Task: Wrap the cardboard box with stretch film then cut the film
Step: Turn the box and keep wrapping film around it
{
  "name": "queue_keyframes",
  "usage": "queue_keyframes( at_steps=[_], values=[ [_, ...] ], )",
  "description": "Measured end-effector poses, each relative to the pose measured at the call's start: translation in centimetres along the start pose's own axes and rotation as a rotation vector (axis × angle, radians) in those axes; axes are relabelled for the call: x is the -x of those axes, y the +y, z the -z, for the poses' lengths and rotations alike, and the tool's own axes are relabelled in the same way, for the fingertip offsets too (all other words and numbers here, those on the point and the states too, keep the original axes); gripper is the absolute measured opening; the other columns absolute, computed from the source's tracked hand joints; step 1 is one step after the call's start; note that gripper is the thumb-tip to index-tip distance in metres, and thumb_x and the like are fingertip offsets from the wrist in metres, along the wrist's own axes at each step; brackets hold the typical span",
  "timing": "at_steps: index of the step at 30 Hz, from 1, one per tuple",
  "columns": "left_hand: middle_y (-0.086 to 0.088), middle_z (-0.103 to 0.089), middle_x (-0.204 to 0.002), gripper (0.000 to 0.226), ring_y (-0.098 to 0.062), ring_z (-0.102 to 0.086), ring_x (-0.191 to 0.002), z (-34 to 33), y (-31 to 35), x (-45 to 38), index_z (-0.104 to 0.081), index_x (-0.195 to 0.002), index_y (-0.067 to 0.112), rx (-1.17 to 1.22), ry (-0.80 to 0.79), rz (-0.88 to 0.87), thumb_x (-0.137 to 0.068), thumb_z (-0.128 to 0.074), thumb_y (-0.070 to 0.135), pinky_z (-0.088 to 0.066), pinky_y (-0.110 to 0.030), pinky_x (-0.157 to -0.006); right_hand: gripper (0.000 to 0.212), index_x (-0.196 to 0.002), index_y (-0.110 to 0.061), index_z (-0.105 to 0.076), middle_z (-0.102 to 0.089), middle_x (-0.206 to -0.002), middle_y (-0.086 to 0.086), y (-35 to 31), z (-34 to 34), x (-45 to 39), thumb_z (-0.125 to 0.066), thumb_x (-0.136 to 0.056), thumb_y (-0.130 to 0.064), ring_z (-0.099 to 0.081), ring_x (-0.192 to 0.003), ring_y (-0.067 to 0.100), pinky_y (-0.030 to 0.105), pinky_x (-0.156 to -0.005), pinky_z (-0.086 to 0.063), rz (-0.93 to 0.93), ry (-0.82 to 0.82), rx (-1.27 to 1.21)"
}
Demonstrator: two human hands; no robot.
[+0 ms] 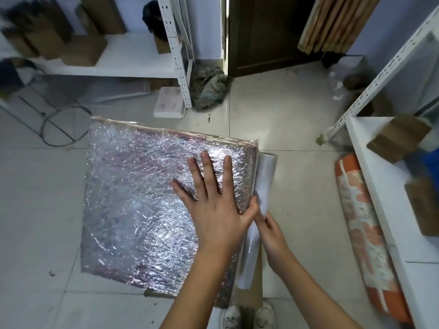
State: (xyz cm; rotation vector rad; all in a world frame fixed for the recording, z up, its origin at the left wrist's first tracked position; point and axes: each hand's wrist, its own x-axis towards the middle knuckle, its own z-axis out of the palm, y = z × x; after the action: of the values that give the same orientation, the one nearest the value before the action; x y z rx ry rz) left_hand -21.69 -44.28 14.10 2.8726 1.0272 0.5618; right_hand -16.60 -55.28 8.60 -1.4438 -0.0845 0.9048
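A large flat cardboard box (pixel 142 198) lies in front of me above the tiled floor, its top covered in crinkled, shiny stretch film. My left hand (pixel 213 200) presses flat on the box's right part, fingers spread and straight. A roll of clear stretch film (pixel 260 210) lies along the box's right edge. My right hand (pixel 268 226) grips the roll around its middle, fingers curled on it; my left thumb touches the roll too.
White metal shelving (pixel 175 55) with brown boxes stands at the back left, and more white shelving (pixel 380 186) at the right. An orange-and-white rolled bundle (pixel 370 238) lies on the floor by the right shelf. A cloth heap (pixel 209 89) sits near the dark door.
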Motion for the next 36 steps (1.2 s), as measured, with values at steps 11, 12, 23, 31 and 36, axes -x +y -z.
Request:
queue_keyframes(
  at_steps=[11, 12, 23, 31, 36],
  values=[
    [-0.03, -0.011, -0.152, 0.109, -0.053, -0.008, -0.137, 0.8, 1.3, 1.3, -0.015, -0.149, 0.003, 0.113, -0.158, 0.373, -0.072, -0.035, 0.077, -0.019, -0.081, -0.091, 0.061, -0.125, -0.008, -0.055, -0.067, -0.116, 0.011, -0.5, -0.6, -0.6, -0.07, -0.078, -0.044, -0.064, -0.106, 0.023, 0.031, -0.086, -0.055, 0.017, 0.059, -0.074],
    [-0.031, -0.012, -0.152, 0.108, -0.054, -0.009, -0.137, 0.8, 1.2, 1.1, -0.015, -0.149, 0.003, 0.12, -0.151, 0.374, -0.072, -0.035, 0.077, -0.02, -0.081, -0.09, 0.06, -0.124, -0.007, -0.055, -0.067, -0.115, 0.012, -0.6, -0.7, -0.7, -0.07, -0.079, -0.043, -0.065, -0.105, 0.025, 0.03, -0.084, -0.056, 0.021, 0.068, -0.07],
    [-0.031, -0.013, -0.151, 0.104, -0.056, -0.011, -0.135, 1.4, 2.1, -0.6, -0.017, -0.148, 0.001, 0.143, -0.12, 0.333, -0.074, -0.032, 0.074, -0.015, -0.082, -0.089, 0.033, -0.112, -0.006, -0.059, -0.069, -0.102, 0.013, -1.9, -0.5, -0.6, -0.065, -0.085, -0.025, -0.068, -0.084, 0.016, 0.023, -0.067, -0.055, 0.073, 0.148, -0.09],
    [-0.026, 0.011, -0.154, 0.121, -0.052, 0.011, -0.137, 2.4, 3.9, -2.7, 0.012, -0.147, 0.008, 0.176, -0.231, 0.371, -0.069, -0.046, 0.08, -0.003, -0.079, -0.094, 0.098, -0.098, 0.011, -0.046, -0.054, -0.086, 0.015, -5.6, 0.1, -1.5, -0.075, -0.05, -0.069, -0.052, -0.081, 0.023, 0.039, -0.072, -0.043, 0.184, 0.228, 0.022],
    [-0.023, 0.028, -0.15, 0.117, -0.05, 0.025, -0.134, 3.9, 4.6, -4.2, 0.026, -0.143, 0.01, 0.276, -0.275, 0.44, -0.076, -0.042, 0.078, 0.003, -0.078, -0.096, 0.097, -0.093, 0.013, -0.045, -0.052, -0.084, 0.014, -8.6, 0.3, -1.8, -0.074, -0.05, -0.069, -0.047, -0.079, 0.023, 0.038, -0.069, -0.04, 0.235, 0.238, 0.128]
  ],
)
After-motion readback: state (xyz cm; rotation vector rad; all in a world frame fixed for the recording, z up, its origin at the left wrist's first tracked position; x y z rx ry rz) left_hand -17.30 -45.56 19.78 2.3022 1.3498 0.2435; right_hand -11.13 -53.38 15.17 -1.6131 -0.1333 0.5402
